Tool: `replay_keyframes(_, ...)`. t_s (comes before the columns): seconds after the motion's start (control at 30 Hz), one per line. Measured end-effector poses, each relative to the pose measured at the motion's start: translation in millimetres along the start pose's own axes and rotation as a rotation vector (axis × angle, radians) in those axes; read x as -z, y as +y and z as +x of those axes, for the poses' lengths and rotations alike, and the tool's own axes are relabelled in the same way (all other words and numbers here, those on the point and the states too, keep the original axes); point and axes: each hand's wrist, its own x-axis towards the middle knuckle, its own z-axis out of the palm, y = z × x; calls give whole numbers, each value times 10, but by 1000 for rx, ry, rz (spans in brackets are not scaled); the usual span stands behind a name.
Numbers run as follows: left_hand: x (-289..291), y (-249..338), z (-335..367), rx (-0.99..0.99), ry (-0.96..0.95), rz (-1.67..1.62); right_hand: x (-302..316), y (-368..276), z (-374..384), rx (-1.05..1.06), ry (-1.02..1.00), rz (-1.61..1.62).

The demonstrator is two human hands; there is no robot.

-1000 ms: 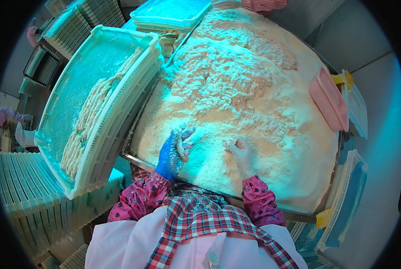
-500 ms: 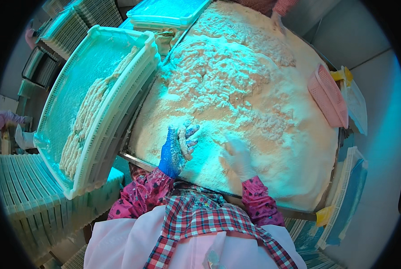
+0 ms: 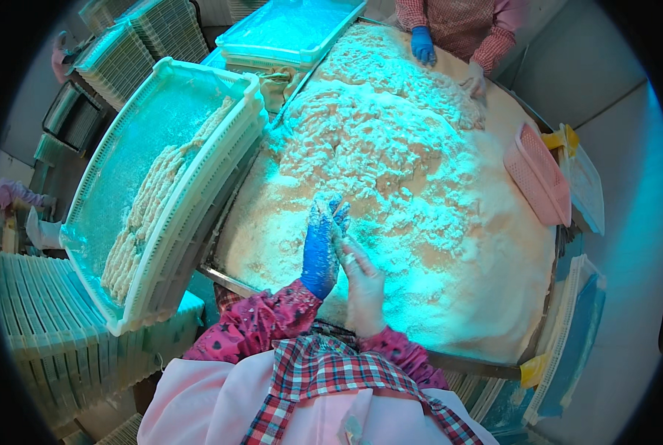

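My left hand (image 3: 320,248), in a flour-dusted blue glove, is curled at the near side of a broad metal-edged table (image 3: 231,282) spread with white powder. Flour-coated strips are in it, now mostly hidden between my hands. My right hand (image 3: 363,285), in a whitish glove, is closed, its fingers pressed against the left palm; what they pinch is hidden. Beyond both hands spreads a heap of powder-coated pieces (image 3: 383,137). To the left, a white plastic tray (image 3: 113,208) atop a stack carries rows of coated strips (image 3: 150,189).
Across the table stands a co-worker (image 3: 457,30), one hand blue-gloved, one pale-gloved, at the heap's far edge. A pink perforated basket (image 3: 537,174) leans at the right edge. Other trays (image 3: 287,33) stand at the back left, and stacked trays (image 3: 72,319) fill the lower left.
My right hand has lifted off the powder and moved left to meet my left hand, which has shifted slightly right. More of the co-worker shows, including a blue-gloved hand.
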Motion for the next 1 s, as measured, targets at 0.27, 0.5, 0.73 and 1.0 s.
replay_keyframes(0.27, 112, -245, -116, 139, -429, -55, -276, -245, 19, 478, -129, 60)
replay_keyframes(0.5, 190, -301, -236, -93, -605, 232, -180, -243, 27, 728, -118, -568)
replay_keyframes(0.73, 72, 60, -287, -67, -558, 385, -123, 33, 42, 687, -71, -548)
replay_keyframes(1.0, 655, -665, -72, 553, -496, 233, -19, -126, 33, 513, 121, -387)
